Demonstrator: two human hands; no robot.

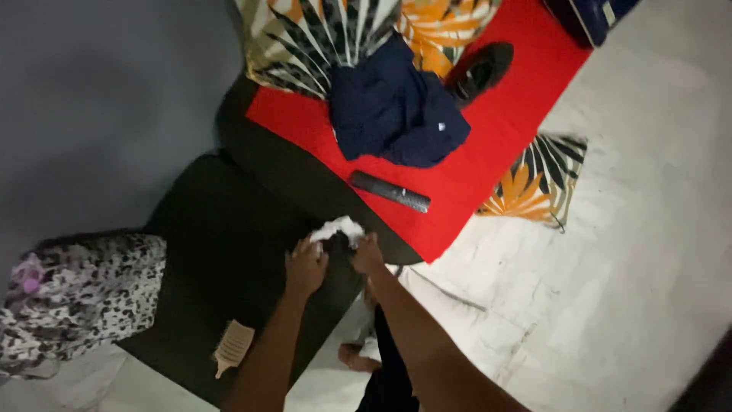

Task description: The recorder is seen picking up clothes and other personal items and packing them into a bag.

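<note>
My left hand (306, 265) and my right hand (367, 255) are close together at the edge of a dark low table (229, 229). Both grip a small crumpled white cloth (341, 226) with a dark part between the hands. The cloth sits just below the rim of a dark bed frame (290, 172). A black comb (390, 191) lies on the red sheet (496, 130) just beyond my hands.
A navy garment (393, 107) and a black shoe (482, 70) lie on the red sheet beside leaf-patterned pillows (320, 34). Another leaf-patterned cushion (537, 187) is on the white floor. A beige brush (231, 347) rests on the dark table, a spotted cloth (80, 294) at left.
</note>
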